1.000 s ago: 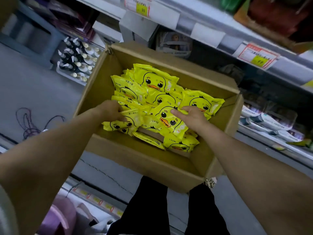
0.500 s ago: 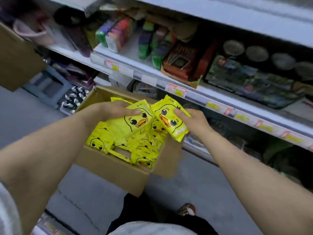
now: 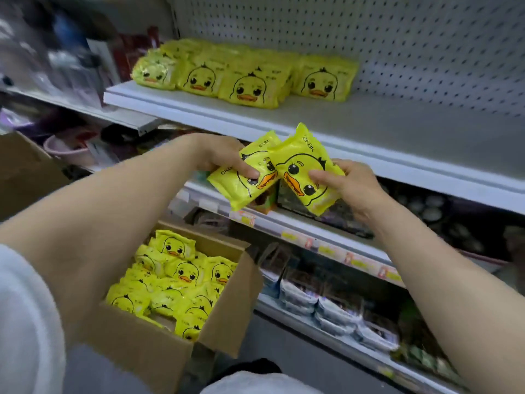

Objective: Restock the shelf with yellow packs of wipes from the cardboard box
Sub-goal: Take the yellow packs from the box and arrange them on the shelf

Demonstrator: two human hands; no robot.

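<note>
Hands each grip one pack: L hand curls round L pack, R hand pinches R pack, faces up, mid-frame just below shelf, prob. to add beside row upper centre. Box lower left holds more.

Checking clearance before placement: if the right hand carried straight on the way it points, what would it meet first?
Probably the wipes pack held by the left hand: the right hand points up-left, and its own pack overlaps that one in view. Depth is unclear; otherwise the white shelf edge.
</note>
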